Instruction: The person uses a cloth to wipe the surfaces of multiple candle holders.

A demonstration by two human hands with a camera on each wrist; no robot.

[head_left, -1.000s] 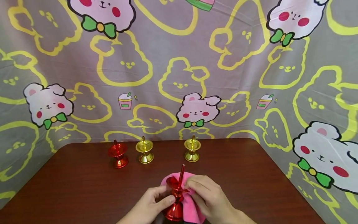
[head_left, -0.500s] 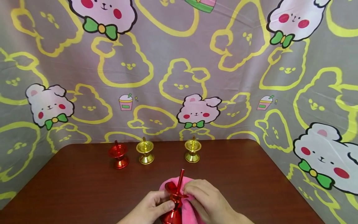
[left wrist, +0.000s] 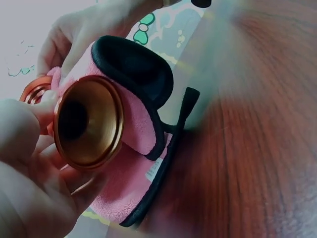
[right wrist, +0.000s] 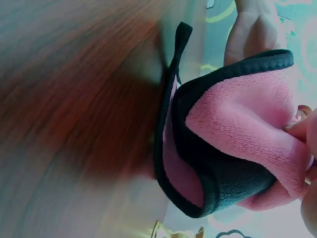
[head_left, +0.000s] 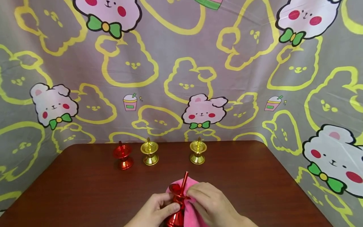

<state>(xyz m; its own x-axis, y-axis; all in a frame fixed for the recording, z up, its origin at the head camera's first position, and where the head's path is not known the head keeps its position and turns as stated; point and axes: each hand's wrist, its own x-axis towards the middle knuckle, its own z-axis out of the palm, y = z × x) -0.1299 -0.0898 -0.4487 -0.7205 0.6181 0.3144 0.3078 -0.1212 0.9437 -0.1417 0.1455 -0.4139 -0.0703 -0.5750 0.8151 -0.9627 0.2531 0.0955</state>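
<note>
Near the table's front edge, a shiny red candle holder (head_left: 175,218) with a wide dish and a thin upright stem is gripped around its waist by my left hand (head_left: 158,208). Its hollow, flared base (left wrist: 95,124) faces the left wrist camera. My right hand (head_left: 212,203) pinches a pink cloth (right wrist: 237,106) with black edging against the dish's right rim. The cloth drapes behind and below the holder, and a small black hanging loop (right wrist: 182,42) sticks out from it. Part of the dish is hidden by the cloth and the right fingers.
Toward the back of the brown table (head_left: 85,189) stand another red candle holder (head_left: 123,155) and two gold ones, one gold holder (head_left: 149,152) left of centre and one gold holder (head_left: 197,151) further right. A patterned curtain (head_left: 158,72) surrounds the table's back and sides.
Both hands, with the red candle holder and the cloth, have come slightly lower since a second ago. The grips look the same. The head view has shifted a little.
</note>
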